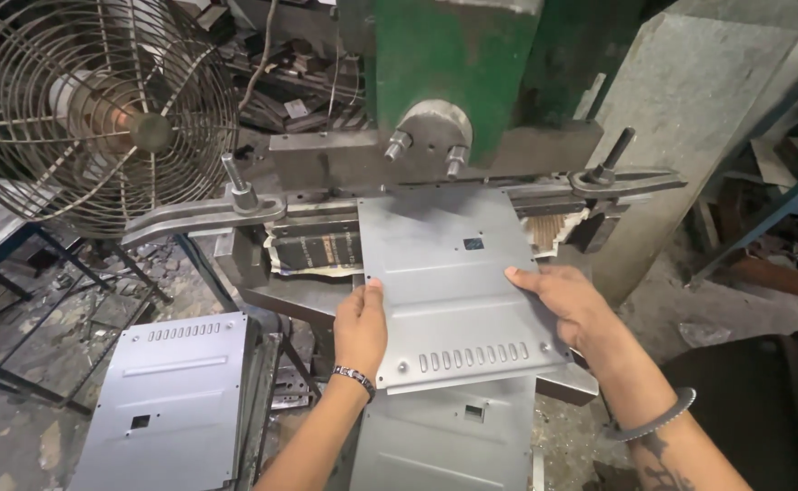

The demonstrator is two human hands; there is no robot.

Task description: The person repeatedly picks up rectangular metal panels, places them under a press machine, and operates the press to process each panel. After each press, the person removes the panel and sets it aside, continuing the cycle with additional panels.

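Note:
A grey sheet-metal panel (449,282) with a row of slots and a small square hole lies flat on the bed of a green press machine (453,64), its far edge under the machine's head. My left hand (361,323) grips the panel's left edge. On the panel's right side rests my right hand (567,305), fingers spread and pressing down. Another like panel (444,441) lies below it, nearer to me.
A stack of similar grey panels (171,400) stands at the lower left. A wire-caged fan (90,109) is at the upper left. Metal clamps with bolts (235,205) (617,177) flank the press bed. A concrete pillar (690,118) rises at the right.

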